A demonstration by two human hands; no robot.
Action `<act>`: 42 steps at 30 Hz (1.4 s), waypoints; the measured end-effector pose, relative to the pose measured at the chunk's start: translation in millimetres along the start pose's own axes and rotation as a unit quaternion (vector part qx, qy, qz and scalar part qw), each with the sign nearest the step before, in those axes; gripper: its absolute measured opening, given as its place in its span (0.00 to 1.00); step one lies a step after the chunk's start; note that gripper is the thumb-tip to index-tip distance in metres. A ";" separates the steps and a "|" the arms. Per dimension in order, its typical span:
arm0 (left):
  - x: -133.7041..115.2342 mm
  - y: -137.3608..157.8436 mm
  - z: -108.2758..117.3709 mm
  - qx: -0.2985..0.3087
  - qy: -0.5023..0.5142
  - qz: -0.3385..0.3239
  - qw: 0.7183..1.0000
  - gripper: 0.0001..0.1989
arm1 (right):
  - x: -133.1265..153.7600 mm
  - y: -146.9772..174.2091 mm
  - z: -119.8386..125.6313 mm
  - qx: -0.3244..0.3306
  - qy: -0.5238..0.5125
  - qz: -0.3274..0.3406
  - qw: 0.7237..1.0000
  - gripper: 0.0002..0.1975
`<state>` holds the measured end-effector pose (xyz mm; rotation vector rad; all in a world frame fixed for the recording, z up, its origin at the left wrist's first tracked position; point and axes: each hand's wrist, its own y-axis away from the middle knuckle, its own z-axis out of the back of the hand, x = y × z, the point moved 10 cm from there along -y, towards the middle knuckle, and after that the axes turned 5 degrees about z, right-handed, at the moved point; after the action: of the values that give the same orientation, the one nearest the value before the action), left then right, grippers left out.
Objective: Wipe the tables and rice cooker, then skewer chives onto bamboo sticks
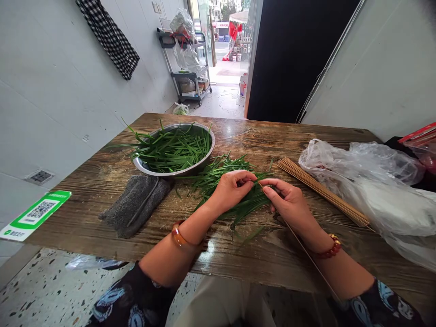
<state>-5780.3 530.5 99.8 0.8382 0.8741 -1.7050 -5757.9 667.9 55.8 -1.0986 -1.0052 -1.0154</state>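
My left hand point(233, 188) is closed in a pinch on green garlic chives point(250, 205), whose long leaves hang below the fingers. Close by on its right, my right hand point(288, 200) grips a thin bamboo skewer point(308, 253) between thumb and fingers. The skewer's tip meets the chives at my left fingertips; whether it passes through them I cannot tell. Its other end slants down past my right wrist. Under and behind my hands lies a loose pile of cut chives point(214, 175) on the wooden table point(112, 165).
A metal bowl point(209, 154) full of chives stands behind left, with a grey cloth point(136, 206) before it. To the right lie a bundle of skewers point(323, 190) and clear plastic bags point(384, 190). A green QR-code card point(37, 213) sits at the left edge. Beyond stands a cart point(190, 75).
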 end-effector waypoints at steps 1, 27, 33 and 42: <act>-1.4 0.3 0.5 -0.002 -0.008 -0.005 1.000 0.07 | -0.4 -0.1 -0.3 0.002 0.000 0.000 1.000 0.16; -5.1 0.8 0.6 -0.001 -0.017 -0.020 1.000 0.05 | -1.0 -2.9 -1.1 0.011 -0.040 0.017 0.999 0.18; -9.5 2.2 -0.9 0.009 -0.026 -0.029 0.999 0.06 | -4.0 -2.4 -1.4 0.012 -0.029 0.017 0.999 0.18; -14.4 5.0 -10.5 0.048 -0.033 -0.059 0.997 0.08 | -0.5 -3.2 0.7 0.003 -0.020 0.025 0.999 0.20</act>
<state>-5770.5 544.9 106.0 0.8018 0.8153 -1.8798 -5761.3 668.2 56.1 -1.1382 -1.0079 -0.9532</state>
